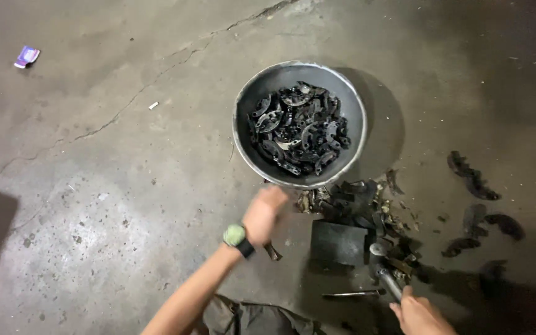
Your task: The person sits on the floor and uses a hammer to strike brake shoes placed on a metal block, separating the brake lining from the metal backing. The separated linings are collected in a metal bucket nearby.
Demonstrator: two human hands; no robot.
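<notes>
Curved dark metal piece (272, 251) held low in the left hand (263, 214), just in front of a grey metal bowl (243, 102) on a concrete floor (107, 186).

The left hand, blurred, is curled around the piece, which pokes out below the wrist near a green-faced watch (235, 235). The bowl is heaped with similar dark parts. The right hand (418, 313), at the floor's near edge, grips a hammer (383, 267) whose head rests beside a dark square block (339, 243). More scrap pieces (367, 198) lie between block and bowl.
</notes>
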